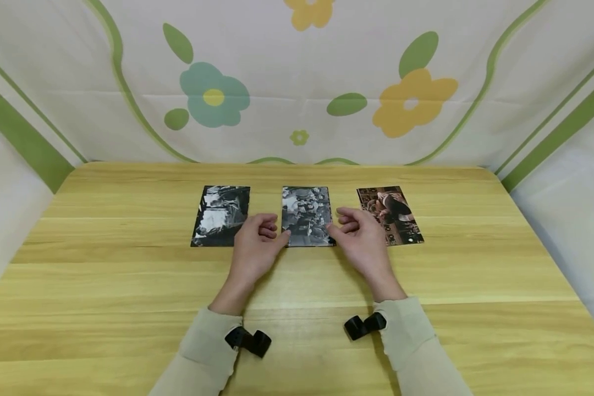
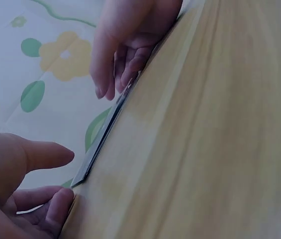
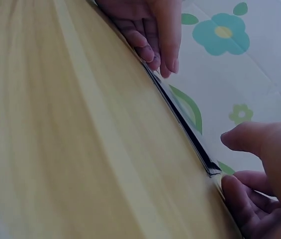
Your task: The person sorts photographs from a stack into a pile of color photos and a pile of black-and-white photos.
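Left hand [image 1: 258, 246] and right hand [image 1: 363, 242], one pair — fingers loosely bent, gripping nothing, thumbs above the near corners. Middle photo [image 1: 307, 214] — on the worktop [image 1: 128, 297] between them, long axis running away from the person, neither hand clearly nearer. Left photo [image 1: 220, 217], right photo [image 1: 399, 214]: one to each side.

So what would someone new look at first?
Probably the left hand and right hand, either side of the middle picture on the wooden table. After that, the big teal flower, upper left on the cloth behind, and the big orange flower, upper right.
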A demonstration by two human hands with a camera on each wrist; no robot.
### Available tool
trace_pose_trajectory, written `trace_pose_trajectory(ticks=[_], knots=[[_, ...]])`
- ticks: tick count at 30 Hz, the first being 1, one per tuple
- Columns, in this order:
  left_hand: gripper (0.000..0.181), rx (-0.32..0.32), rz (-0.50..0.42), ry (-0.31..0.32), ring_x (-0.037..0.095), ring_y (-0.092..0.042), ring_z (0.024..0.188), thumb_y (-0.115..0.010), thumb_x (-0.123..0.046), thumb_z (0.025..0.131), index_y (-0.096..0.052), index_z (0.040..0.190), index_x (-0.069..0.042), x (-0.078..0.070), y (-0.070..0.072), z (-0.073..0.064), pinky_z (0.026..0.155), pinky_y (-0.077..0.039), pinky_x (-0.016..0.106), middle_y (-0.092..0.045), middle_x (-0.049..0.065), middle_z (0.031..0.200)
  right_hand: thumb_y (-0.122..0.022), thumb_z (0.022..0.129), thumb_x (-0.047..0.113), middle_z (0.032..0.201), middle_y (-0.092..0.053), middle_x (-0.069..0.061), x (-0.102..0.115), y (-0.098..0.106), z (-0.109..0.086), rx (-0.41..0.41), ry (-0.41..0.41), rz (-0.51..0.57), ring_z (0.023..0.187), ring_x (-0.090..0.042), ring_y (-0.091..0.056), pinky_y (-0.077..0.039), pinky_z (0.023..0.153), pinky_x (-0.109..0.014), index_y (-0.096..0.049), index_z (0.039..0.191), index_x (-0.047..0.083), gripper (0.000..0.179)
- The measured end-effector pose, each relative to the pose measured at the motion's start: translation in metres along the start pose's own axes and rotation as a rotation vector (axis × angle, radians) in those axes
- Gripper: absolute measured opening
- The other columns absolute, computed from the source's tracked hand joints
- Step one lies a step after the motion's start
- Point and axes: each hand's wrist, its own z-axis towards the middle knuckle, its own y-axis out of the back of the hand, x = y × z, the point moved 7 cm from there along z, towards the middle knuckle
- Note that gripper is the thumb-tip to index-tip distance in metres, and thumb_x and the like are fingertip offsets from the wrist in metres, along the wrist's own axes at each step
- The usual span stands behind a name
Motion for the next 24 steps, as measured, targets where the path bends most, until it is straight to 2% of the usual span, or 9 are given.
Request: trace_pose_trajectory(ticks=[4, 8, 15, 24], knots=[[0.047, -0.002, 0.062, -0.062, 0.029, -0.063, 0.099, -0.080, -0.009, 0.095, -0.065, 0.138, 0.006, -0.0035, -0.0028, 0.0001, 0.093, -0.058, 0.044, -0.062, 0.018, 0.114, -0.083, 0.095, 0.029, 0.124, -0.064, -0.010, 0.0034, -0.0022, 0.0003, 0.015, 0.018, -0.056, 0.105, -0.022, -0.064, -0.055, 0.091, -0.033, -0.064, 0.147, 0.006, 0.060], [0.052, 0.011, 0.099, -0.071, 0.027, -0.059, 0.098, -0.080, -0.009, 0.094, -0.064, 0.142, 0.006, -0.0038, -0.0051, 0.0007, 0.092, -0.055, 0.041, -0.059, 0.016, 0.113, -0.082, 0.095, 0.033, 0.123, -0.063, -0.010, 0.0067, -0.0037, 0.0005, 0.024, 0.032, -0.123, 0.099, -0.021, -0.062, -0.052, 0.084, -0.030, -0.061, 0.151, 0.005, 0.066], [0.055, 0.017, 0.140, -0.091, 0.025, -0.050, 0.095, -0.077, -0.005, 0.094, -0.061, 0.146, 0.006, -0.0061, -0.0090, -0.0009, 0.084, -0.045, 0.033, -0.054, 0.014, 0.111, -0.083, 0.094, 0.032, 0.122, -0.063, -0.009, 0.0076, -0.0057, -0.0001, 0.027, 0.033, -0.153, 0.098, -0.021, -0.061, -0.052, 0.085, -0.032, -0.060, 0.151, 0.006, 0.067], [0.053, 0.016, 0.178, -0.098, 0.025, -0.047, 0.094, -0.076, -0.005, 0.096, -0.062, 0.147, 0.004, -0.0068, -0.0094, -0.0044, 0.081, -0.040, 0.034, -0.053, 0.014, 0.108, -0.083, 0.094, 0.032, 0.119, -0.061, -0.009, 0.0102, -0.0096, -0.0009, 0.033, 0.045, -0.180, 0.097, -0.022, -0.059, -0.049, 0.084, -0.032, -0.061, 0.151, 0.006, 0.066]])
